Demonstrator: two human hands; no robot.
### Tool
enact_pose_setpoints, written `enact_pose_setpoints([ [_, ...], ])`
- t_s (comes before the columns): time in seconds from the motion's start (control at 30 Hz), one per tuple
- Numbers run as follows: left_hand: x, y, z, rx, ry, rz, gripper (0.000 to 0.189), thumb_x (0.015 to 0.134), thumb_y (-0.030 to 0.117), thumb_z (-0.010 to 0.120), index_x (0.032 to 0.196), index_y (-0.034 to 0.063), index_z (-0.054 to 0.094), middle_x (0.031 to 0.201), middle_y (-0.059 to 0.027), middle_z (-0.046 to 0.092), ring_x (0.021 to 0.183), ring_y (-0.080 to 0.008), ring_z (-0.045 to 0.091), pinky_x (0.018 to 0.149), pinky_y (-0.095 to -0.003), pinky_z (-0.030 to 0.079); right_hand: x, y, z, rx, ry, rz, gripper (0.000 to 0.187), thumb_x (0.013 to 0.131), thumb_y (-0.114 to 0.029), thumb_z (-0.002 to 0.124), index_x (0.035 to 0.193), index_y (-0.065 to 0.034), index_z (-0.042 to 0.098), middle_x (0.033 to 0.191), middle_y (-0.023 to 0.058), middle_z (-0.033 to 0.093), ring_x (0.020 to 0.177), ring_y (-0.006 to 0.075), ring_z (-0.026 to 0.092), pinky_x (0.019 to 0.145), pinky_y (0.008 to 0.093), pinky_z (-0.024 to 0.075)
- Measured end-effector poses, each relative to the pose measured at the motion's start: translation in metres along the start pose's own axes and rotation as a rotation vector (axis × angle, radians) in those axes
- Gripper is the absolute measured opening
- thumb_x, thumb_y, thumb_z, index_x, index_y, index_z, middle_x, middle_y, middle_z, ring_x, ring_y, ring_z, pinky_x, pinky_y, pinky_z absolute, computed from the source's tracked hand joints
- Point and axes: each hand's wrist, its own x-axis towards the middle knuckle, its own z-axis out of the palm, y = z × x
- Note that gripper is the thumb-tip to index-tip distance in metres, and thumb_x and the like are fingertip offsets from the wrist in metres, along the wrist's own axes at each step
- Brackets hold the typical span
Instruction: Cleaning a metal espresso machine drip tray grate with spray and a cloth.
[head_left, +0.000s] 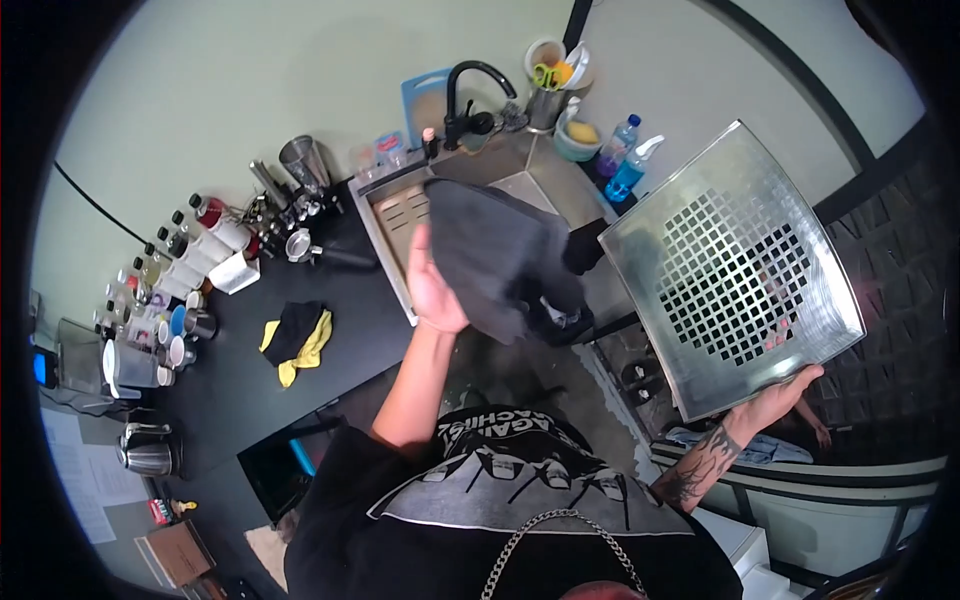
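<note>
My left hand (436, 294) is at the edge of a dark grey sheet-like item (499, 251), blurred, whose material I cannot tell; it hangs over the near side of the sink, the fingers hidden behind it. My right hand (780, 397) grips the lower edge of a square metal panel with a perforated middle (731, 277), held up tilted at the right. Behind the grey item lies a stainless steel sink (576, 196) with a black gooseneck faucet (452, 97). A black and yellow cloth (296, 337) rests on the dark counter at the left.
A spray bottle of blue liquid (628, 174) and a bowl with a sponge (577, 146) stand right of the faucet. A portafilter (298, 246), a row of bottles (184, 259) and a metal kettle (148, 450) are on the counter (360, 322). Another person's hand (821, 433) shows at the right.
</note>
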Motion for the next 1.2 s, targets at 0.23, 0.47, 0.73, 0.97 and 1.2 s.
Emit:
enact_pose_setpoints([
  [0.23,-0.028,-0.003,-0.059,1.035,0.128,0.347,0.061,0.100,0.039,0.045,0.149,0.0048,0.033,0.151,-0.0152,0.039,0.137,-0.0291,0.041,0.115,-0.0422,0.033,-0.020,0.016,0.033,-0.074,0.015,0.153,0.067,0.105,-0.050,0.033,0.142,0.0059,0.038,0.136,0.0245,0.052,0.120,0.0297,0.057,0.098,0.0380,0.0458],
  [0.47,-0.041,-0.025,-0.003,0.841,0.140,0.164,0.047,0.095,0.010,0.057,0.140,0.0042,0.045,0.133,-0.0136,0.055,0.122,-0.0252,0.053,0.108,-0.0362,0.040,-0.017,0.025,0.020,-0.076,-0.156,0.166,0.068,0.103,-0.051,0.036,0.138,0.0067,0.042,0.122,0.0241,0.061,0.103,0.0244,0.063,0.086,0.0326,0.0507],
  [0.73,-0.001,-0.037,-0.035,1.717,0.188,0.108,0.042,0.086,0.015,0.068,0.125,0.0032,0.057,0.124,-0.0124,0.061,0.115,-0.0243,0.058,0.098,-0.0367,0.047,-0.018,0.025,-0.018,-0.386,0.044,0.038,0.062,0.104,-0.050,0.035,0.126,0.0042,0.054,0.108,0.0168,0.068,0.090,0.0206,0.066,0.077,0.0306,0.0523],
  [0.97,0.007,-0.045,-0.093,2.040,-0.140,-0.028,0.020,0.082,0.011,0.066,0.102,0.0086,0.069,0.105,-0.0102,0.067,0.100,-0.0225,0.064,0.087,-0.0366,0.049,-0.032,0.051,-0.031,-0.619,0.075,0.021,0.044,0.106,-0.033,0.045,0.070,-0.0069,0.040,0.072,-0.0091,0.038,0.070,0.0044,0.032,0.059,0.0250,0.0286],
  [1.2,-0.042,0.105,-0.171,2.028,0.416,-0.045,0.023,0.085,0.014,0.065,0.107,0.0089,0.066,0.105,-0.0102,0.066,0.099,-0.0228,0.063,0.084,-0.0375,0.049,-0.036,0.033,-0.055,-0.585,0.144,0.221,0.060,0.106,-0.045,0.035,0.128,0.0081,0.051,0.108,0.0187,0.069,0.090,0.0219,0.065,0.078,0.0308,0.0512],
])
